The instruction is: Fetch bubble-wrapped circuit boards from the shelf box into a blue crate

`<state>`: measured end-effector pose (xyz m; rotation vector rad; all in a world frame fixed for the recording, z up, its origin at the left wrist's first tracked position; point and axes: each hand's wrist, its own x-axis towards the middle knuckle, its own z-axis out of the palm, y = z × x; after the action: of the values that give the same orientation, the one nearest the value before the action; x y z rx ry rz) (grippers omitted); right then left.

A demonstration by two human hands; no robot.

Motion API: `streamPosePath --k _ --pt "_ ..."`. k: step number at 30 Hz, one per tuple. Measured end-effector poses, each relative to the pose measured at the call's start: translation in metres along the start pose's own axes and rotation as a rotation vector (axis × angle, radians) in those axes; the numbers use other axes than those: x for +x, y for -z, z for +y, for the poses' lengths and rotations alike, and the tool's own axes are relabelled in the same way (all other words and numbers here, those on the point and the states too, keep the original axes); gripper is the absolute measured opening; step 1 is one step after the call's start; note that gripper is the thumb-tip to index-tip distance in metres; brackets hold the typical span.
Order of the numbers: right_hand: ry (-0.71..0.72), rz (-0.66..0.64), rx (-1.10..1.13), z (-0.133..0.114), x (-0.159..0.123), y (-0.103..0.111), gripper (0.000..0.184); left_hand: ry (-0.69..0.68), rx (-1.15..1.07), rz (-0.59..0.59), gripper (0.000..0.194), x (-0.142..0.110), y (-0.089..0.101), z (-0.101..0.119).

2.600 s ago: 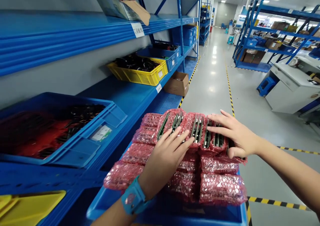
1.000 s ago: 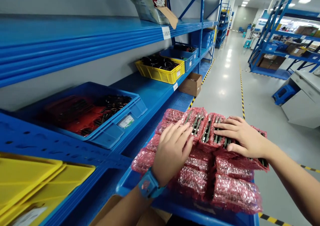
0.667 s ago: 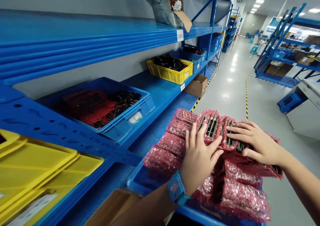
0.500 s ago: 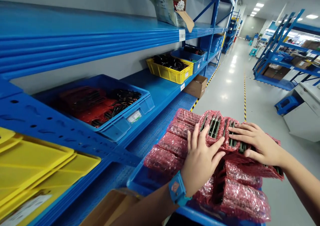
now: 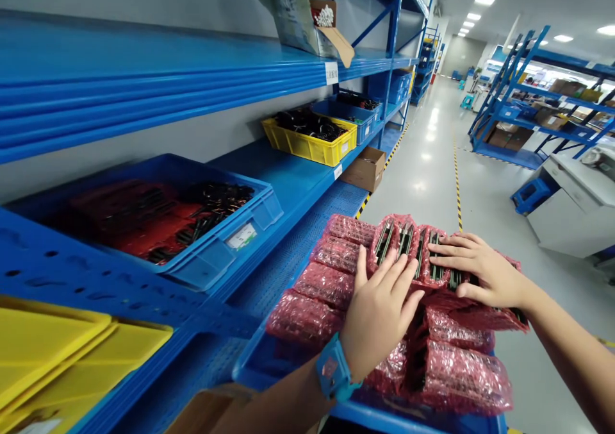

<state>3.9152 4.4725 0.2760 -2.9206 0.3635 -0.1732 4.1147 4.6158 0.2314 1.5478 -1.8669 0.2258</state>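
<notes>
Bundles in pink bubble wrap fill a blue bin (image 5: 262, 365). A row of them lies on top, and thin dark boards (image 5: 383, 240) show edge-on in their open ends. My left hand (image 5: 377, 315), with a light blue watch (image 5: 332, 368) on its wrist, rests with fingers outstretched on the wrapped bundles in the middle. Over the right part of the top row lies my right hand (image 5: 485, 272), fingers stretched across the board edges. More wrapped bundles (image 5: 468, 373) sit lower at the front right, and others (image 5: 307, 315) line the left side.
Blue shelving (image 5: 269, 171) runs along the left, holding a blue bin of dark parts (image 5: 225, 245) and a yellow bin (image 5: 312, 147). Yellow trays (image 5: 72, 357) stand at the lower left. A cardboard box (image 5: 368, 168) and striped floor tape (image 5: 457, 193) lie ahead; a white cabinet (image 5: 567, 209) stands right.
The view has swung slightly to the right, so shelves and bins appear further left. My left hand has shifted a little toward me; my right hand stays on the top bundles.
</notes>
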Motion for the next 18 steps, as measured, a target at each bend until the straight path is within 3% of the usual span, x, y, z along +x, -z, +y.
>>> streamPosePath --k 4,6,8,10,12,13,15,18 --pt "0.015 0.045 0.033 0.002 -0.002 -0.001 0.057 -0.152 -0.067 0.062 0.033 -0.008 0.001 -0.012" --pt "0.042 0.15 0.103 0.004 -0.006 -0.004 0.054 -0.159 -0.072 0.159 0.036 -0.014 0.004 -0.02" --pt "0.012 0.358 0.175 0.006 -0.012 -0.007 0.047 -0.085 -0.032 0.238 0.041 -0.015 0.01 -0.028" --pt "-0.149 0.657 0.183 0.008 -0.018 -0.01 0.042 -0.003 0.027 0.204 0.051 -0.007 0.018 -0.034" --pt "-0.408 0.877 0.146 0.009 -0.021 -0.012 0.046 0.007 0.087 0.028 0.074 0.013 0.026 -0.037" --pt "-0.522 0.91 0.141 0.01 -0.021 -0.012 0.048 -0.015 0.114 -0.095 0.09 0.026 0.027 -0.037" --pt "-0.612 0.816 0.165 0.011 -0.019 -0.01 0.048 -0.092 0.167 -0.362 0.118 0.054 0.025 -0.036" --pt "-0.381 0.504 0.118 0.01 -0.015 -0.007 0.048 -0.194 0.207 -0.67 0.132 0.089 0.011 -0.033"
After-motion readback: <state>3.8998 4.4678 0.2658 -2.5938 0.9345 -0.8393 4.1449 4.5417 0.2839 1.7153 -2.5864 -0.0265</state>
